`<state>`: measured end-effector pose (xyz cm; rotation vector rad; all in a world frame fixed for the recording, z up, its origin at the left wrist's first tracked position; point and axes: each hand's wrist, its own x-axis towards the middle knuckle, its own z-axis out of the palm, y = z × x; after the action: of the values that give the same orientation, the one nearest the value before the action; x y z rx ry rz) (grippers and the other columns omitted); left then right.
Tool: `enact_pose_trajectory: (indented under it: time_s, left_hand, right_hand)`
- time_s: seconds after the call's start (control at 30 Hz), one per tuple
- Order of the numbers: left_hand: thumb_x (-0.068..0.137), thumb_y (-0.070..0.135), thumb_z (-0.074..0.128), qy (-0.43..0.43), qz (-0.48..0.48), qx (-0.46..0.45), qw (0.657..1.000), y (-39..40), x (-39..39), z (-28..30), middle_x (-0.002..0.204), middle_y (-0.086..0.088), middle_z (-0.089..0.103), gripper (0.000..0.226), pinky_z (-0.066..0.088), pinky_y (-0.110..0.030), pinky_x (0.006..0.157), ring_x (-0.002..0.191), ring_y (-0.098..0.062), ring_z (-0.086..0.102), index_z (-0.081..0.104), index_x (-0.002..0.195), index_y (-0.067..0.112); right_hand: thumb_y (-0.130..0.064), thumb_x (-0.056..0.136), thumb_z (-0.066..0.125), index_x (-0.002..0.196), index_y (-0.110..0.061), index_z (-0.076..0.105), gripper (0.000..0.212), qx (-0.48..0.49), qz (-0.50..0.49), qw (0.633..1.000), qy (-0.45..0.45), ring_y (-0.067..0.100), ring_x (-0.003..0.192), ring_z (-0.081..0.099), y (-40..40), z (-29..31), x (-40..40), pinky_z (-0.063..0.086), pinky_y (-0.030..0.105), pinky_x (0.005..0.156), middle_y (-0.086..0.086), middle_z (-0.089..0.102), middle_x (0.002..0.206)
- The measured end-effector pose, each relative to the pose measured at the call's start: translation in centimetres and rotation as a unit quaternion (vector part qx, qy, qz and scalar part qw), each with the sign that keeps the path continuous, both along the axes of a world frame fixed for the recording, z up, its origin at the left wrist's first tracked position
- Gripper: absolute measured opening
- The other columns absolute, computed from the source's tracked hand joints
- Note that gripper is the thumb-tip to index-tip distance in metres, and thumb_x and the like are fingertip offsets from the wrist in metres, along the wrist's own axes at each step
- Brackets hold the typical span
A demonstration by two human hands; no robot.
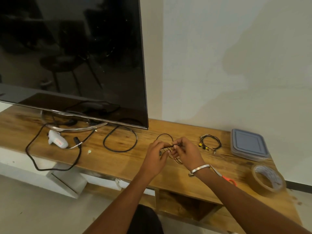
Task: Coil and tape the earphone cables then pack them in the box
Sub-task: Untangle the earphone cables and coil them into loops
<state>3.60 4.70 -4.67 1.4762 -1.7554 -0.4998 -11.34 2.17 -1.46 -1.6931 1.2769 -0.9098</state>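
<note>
Big dark television [72, 56] looms over the wooden worktop [128, 159], lidded box [248, 146] and tape roll [268, 179] off right. Centre stage, left hand [156, 157] and right hand [185, 152] both pinch the earphone cable [166, 137], fingers [175, 143] curled round it above the worktop; a coiled earphone set [211, 142] lies just beside.

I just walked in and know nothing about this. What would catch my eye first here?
Probably the big dark TV screen filling the upper left above the wooden shelf. Next, mid-shelf, the left hand and right hand pinching a thin black earphone cable. At far right sit a lidded blue-grey box and a tape roll.
</note>
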Motion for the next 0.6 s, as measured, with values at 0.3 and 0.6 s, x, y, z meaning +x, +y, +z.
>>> enact_pose_trajectory:
  time_s: [0.3,0.6]
  left_hand:
    - [0.089,0.009,0.066,0.072,0.002,-0.014,0.997,0.1,-1.3,2.2,0.093,0.011,0.067,0.013,0.045,-0.007,0.073,0.088,0.001,0.061,0.073,0.099,0.015]
    - [0.09,0.019,0.067,0.054,0.006,0.037,0.998,-1.1,-1.4,3.0,0.098,0.011,0.063,0.017,0.048,-0.016,0.07,0.079,-0.007,0.06,0.07,0.104,0.027]
  right_hand:
    - [-0.007,0.09,0.055,0.089,-0.021,0.058,0.014,-0.03,-0.066,0.996,0.042,0.018,0.077,0.065,0.2,-0.2,-2.2,0.056,0.032,0.071,0.0,0.066,0.084]
    - [-0.011,0.087,0.06,0.106,-0.017,0.065,0.02,-0.041,-0.002,0.984,0.174,0.016,0.091,0.058,0.6,-1.1,-2.1,0.046,0.023,0.081,0.0,0.055,0.106]
